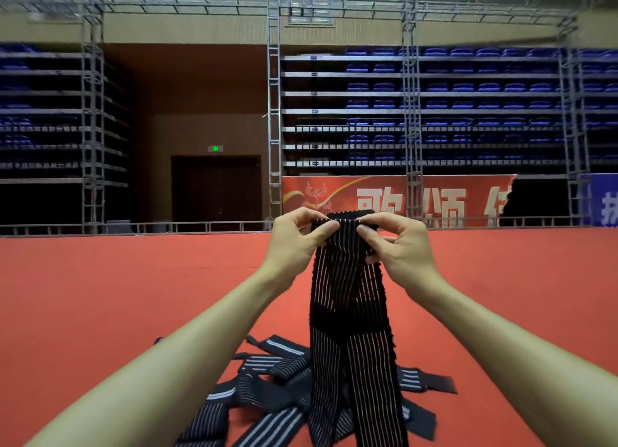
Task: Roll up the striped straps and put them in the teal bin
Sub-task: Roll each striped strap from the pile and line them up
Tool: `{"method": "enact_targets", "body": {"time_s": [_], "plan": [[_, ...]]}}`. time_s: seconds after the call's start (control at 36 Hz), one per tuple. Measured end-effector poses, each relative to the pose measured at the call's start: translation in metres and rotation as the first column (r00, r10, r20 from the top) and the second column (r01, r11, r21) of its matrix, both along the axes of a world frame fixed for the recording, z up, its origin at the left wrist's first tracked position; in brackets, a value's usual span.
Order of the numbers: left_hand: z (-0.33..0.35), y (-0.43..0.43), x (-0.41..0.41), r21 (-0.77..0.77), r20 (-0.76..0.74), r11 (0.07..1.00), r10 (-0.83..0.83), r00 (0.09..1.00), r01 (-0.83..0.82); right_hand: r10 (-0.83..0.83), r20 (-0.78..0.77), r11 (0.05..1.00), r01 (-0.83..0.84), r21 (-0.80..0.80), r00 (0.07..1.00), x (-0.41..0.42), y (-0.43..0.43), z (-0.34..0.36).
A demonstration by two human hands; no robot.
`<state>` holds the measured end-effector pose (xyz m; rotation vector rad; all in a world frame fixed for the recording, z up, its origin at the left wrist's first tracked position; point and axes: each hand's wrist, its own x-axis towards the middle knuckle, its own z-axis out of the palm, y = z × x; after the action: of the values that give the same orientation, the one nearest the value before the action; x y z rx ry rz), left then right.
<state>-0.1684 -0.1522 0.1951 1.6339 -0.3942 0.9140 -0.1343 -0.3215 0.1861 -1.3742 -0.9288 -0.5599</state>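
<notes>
From the head camera, both bare arms reach forward over a red carpeted floor (100, 296). The left hand (296, 242) and the right hand (399, 246) are raised side by side, each with its thumb and curled fingers pinching the top end of a long black elastic strap with thin white stripes (349, 312). The left hand has that end's left edge and the right hand its right edge. The top end looks folded over between the fingertips (how many turns it has cannot be told). The rest of the strap hangs straight down between the forearms to the near floor, where its lower end meets a loose heap of similar black-and-white striped straps (274, 376) lying crossed over one another just left of it and spreading a little to the right.

Far behind stand grey tiers of folded blue seats (468, 88), a red banner with white characters (374, 199), a dark double door (215, 189) under a small green sign (215, 148) and tall metal truss posts (274, 112).
</notes>
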Motion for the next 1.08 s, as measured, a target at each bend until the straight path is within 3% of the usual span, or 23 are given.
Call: {"method": "enact_targets", "body": {"time_s": [0.19, 0.5, 0.64, 0.86, 1.08], "plan": [[0.003, 0.01, -0.007, 0.061, -0.016, 0.998, 0.003, 1.0, -0.002, -0.053, 0.004, 0.998, 0.053, -0.035, 0.999, -0.002, -0.008, 0.004], [0.011, 0.013, -0.01, 0.239, 0.011, 0.964, 0.121, 0.993, -0.12, -0.165, 0.104, 0.969, 0.18, -0.168, 0.981, 0.001, -0.017, 0.013], [0.015, 0.011, -0.012, 0.288, 0.038, 0.951, 0.102, 0.994, -0.109, -0.266, 0.184, 0.933, 0.301, -0.199, 0.946, 0.004, -0.019, 0.016], [0.015, 0.011, -0.011, 0.375, 0.116, 0.91, 0.146, 0.982, -0.179, -0.325, 0.215, 0.918, 0.362, -0.164, 0.921, 0.007, -0.02, 0.016], [0.015, 0.012, -0.01, 0.386, 0.135, 0.9, 0.161, 0.978, -0.202, -0.306, 0.153, 0.937, 0.326, -0.128, 0.94, 0.009, -0.021, 0.015]]}}
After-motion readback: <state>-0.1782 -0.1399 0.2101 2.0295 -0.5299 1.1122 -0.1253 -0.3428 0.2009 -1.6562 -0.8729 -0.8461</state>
